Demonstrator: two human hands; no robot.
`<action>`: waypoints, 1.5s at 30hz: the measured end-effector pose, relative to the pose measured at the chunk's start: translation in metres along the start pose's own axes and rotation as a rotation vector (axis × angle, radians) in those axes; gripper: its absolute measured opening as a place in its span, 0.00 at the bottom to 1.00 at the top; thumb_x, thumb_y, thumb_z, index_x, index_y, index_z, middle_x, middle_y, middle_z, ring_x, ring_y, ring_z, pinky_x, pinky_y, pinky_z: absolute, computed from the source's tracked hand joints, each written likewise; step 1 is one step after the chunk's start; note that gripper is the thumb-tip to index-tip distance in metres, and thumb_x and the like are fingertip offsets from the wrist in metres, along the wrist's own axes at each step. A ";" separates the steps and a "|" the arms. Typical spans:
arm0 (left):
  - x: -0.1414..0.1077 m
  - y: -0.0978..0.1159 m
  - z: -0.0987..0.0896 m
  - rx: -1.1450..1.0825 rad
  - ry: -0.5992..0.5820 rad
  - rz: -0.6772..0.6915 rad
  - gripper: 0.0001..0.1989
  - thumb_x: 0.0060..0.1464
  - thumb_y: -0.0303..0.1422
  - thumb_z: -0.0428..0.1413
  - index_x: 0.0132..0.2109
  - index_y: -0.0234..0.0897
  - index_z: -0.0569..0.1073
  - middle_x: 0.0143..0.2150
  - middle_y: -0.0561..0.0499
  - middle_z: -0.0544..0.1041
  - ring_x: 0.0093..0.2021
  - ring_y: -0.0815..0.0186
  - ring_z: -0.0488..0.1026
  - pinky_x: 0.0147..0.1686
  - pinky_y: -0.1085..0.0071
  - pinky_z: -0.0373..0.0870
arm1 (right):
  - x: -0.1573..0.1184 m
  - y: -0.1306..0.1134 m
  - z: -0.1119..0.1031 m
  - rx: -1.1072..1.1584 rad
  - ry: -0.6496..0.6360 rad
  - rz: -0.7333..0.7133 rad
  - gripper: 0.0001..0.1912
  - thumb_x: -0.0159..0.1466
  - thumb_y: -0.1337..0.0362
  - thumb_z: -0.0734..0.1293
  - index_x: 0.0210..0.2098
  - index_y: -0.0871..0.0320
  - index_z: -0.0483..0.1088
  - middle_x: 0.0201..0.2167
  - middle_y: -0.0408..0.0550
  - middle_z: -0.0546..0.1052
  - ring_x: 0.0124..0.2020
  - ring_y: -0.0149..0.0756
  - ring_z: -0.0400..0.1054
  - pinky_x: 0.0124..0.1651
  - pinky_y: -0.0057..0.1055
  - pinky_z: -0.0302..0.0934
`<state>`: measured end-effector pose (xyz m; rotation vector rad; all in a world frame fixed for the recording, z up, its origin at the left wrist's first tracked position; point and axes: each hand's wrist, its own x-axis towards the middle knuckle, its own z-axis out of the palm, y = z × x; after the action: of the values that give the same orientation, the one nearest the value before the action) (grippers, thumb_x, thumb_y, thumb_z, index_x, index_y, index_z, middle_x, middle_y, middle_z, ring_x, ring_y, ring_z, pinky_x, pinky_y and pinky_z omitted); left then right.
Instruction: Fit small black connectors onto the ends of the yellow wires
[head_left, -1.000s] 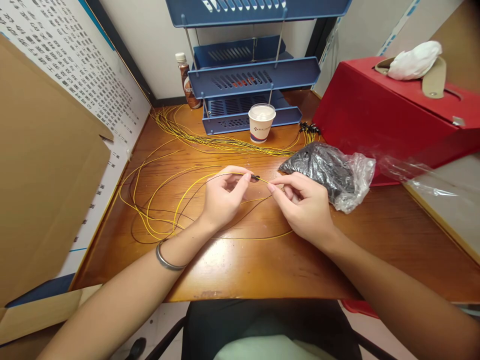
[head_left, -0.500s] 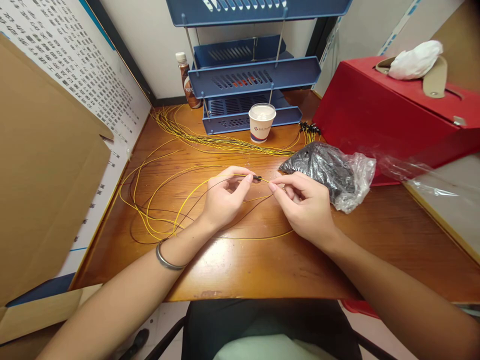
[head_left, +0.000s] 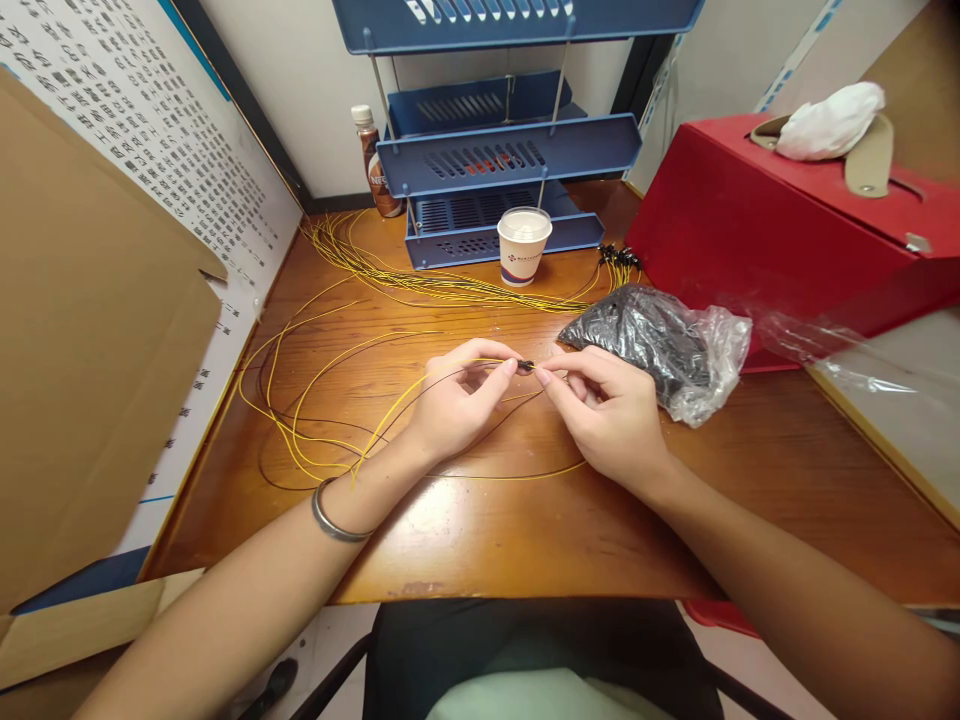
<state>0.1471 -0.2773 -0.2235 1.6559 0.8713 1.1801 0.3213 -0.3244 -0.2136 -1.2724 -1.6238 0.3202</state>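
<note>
Between thumb and forefinger, my left hand [head_left: 466, 395] pinches a small black connector [head_left: 526, 367] close in front of me, above the table. My right hand [head_left: 611, 410] is closed on a thin yellow wire [head_left: 535, 371] at the connector's right end. The fingertips of both hands are close together. From my left hand, yellow and dark wires [head_left: 296, 410] run back over the wrist and loop on the table to the left. Beyond my right hand lies a clear plastic bag [head_left: 660, 340] filled with small black pieces, too small to make out singly.
A bundle of yellow and black wires [head_left: 450, 288] stretches across the back of the wooden table [head_left: 480, 550]. Behind it stand a paper cup [head_left: 523, 247], a bottle [head_left: 376, 165] and a blue tiered rack [head_left: 510, 155]. A red box [head_left: 787, 230] is at right, cardboard [head_left: 90, 330] at left.
My left hand has shifted slightly right with the black connector, closing the gap to my right fingertips. My right hand has barely moved, and less yellow wire shows between the hands.
</note>
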 end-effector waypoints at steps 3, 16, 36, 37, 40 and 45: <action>-0.001 -0.001 0.000 0.004 -0.006 -0.011 0.10 0.61 0.39 0.61 0.40 0.35 0.79 0.35 0.46 0.84 0.23 0.71 0.74 0.24 0.76 0.72 | 0.000 0.001 0.000 0.005 -0.004 0.014 0.06 0.64 0.68 0.69 0.34 0.58 0.80 0.20 0.38 0.63 0.21 0.28 0.55 0.26 0.29 0.51; 0.000 0.001 -0.001 0.059 -0.009 0.001 0.09 0.58 0.35 0.63 0.43 0.35 0.80 0.38 0.47 0.84 0.22 0.73 0.73 0.23 0.76 0.71 | -0.001 0.002 0.000 0.011 0.004 0.010 0.05 0.64 0.68 0.69 0.34 0.59 0.80 0.20 0.38 0.64 0.21 0.27 0.55 0.27 0.29 0.53; 0.003 0.003 0.001 -0.060 0.097 -0.045 0.10 0.56 0.36 0.65 0.39 0.33 0.78 0.33 0.48 0.82 0.22 0.73 0.72 0.21 0.79 0.71 | 0.000 0.001 0.001 0.032 0.025 0.006 0.05 0.65 0.68 0.69 0.35 0.60 0.79 0.20 0.37 0.63 0.21 0.26 0.56 0.27 0.28 0.52; 0.003 0.003 0.001 -0.061 0.094 -0.047 0.10 0.56 0.36 0.65 0.39 0.33 0.78 0.34 0.47 0.82 0.22 0.73 0.72 0.21 0.79 0.71 | 0.000 0.001 0.001 0.031 0.026 0.006 0.05 0.65 0.68 0.69 0.35 0.60 0.79 0.20 0.37 0.63 0.21 0.26 0.56 0.27 0.28 0.52; 0.003 0.003 0.002 -0.060 0.085 -0.051 0.10 0.56 0.36 0.64 0.39 0.33 0.79 0.35 0.47 0.83 0.23 0.73 0.73 0.21 0.78 0.71 | -0.001 0.000 0.000 0.028 0.029 0.003 0.05 0.65 0.69 0.69 0.34 0.60 0.79 0.20 0.37 0.63 0.21 0.26 0.56 0.27 0.28 0.53; 0.003 0.000 0.001 -0.053 0.062 -0.041 0.09 0.58 0.35 0.63 0.40 0.33 0.79 0.34 0.47 0.83 0.24 0.72 0.74 0.22 0.78 0.71 | -0.001 0.000 0.000 0.028 0.024 -0.003 0.05 0.64 0.69 0.69 0.34 0.60 0.79 0.20 0.37 0.63 0.21 0.26 0.56 0.27 0.28 0.52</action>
<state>0.1491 -0.2753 -0.2224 1.5590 0.9003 1.2222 0.3215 -0.3248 -0.2142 -1.2477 -1.5957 0.3239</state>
